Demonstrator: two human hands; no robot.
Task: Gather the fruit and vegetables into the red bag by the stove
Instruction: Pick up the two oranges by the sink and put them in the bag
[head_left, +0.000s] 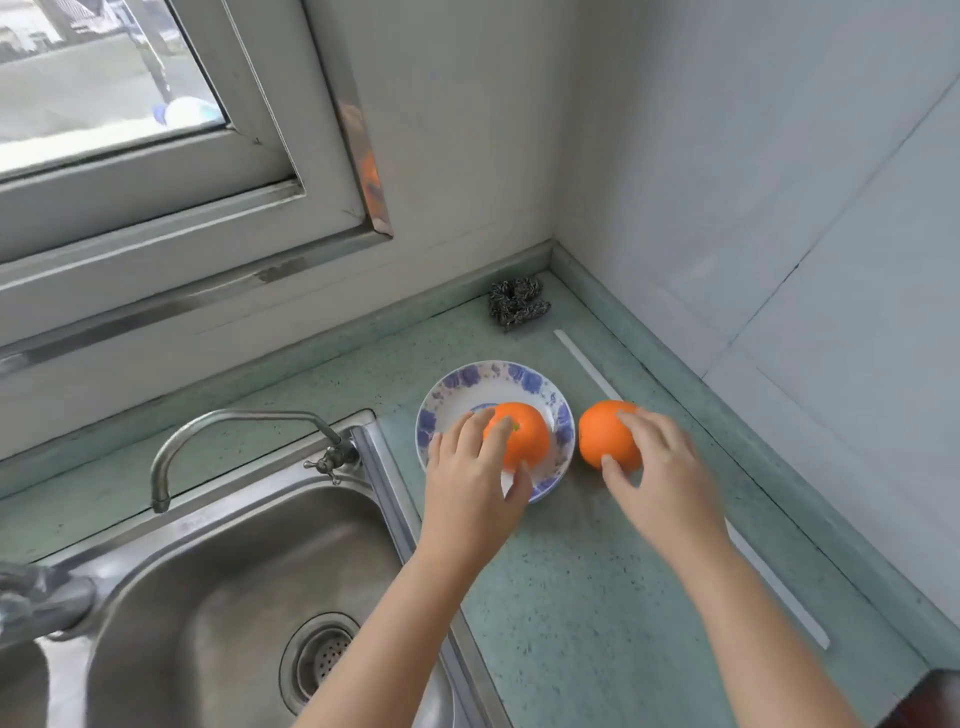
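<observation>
Two round, smooth, bright oranges are in view. One orange (522, 434), showing a small green stem spot, sits in a shallow white plate (457, 387) with a blue-purple flower rim; the other orange (602, 434) rests directly on the pale green speckled bench (597, 597), just beside the plate on its right. The plate stands close to the raised steel edge of the sink (234, 571), whose tap (228, 431) arches over the basin to the left. Behind the fruit the bench runs to a low upstand under the window (104, 104) and into a tiled corner, where a metal scouring pad (517, 302) lies; the right wall closes that side. The bench in front of the oranges is bare. The left hand (472, 483) lies over the near side of the plated orange, fingers spread on top and thumb curled beneath, closing around it. The right hand (660, 473) cups the bench orange from its right, fingers on top and thumb at its near side, likewise wrapping it.
</observation>
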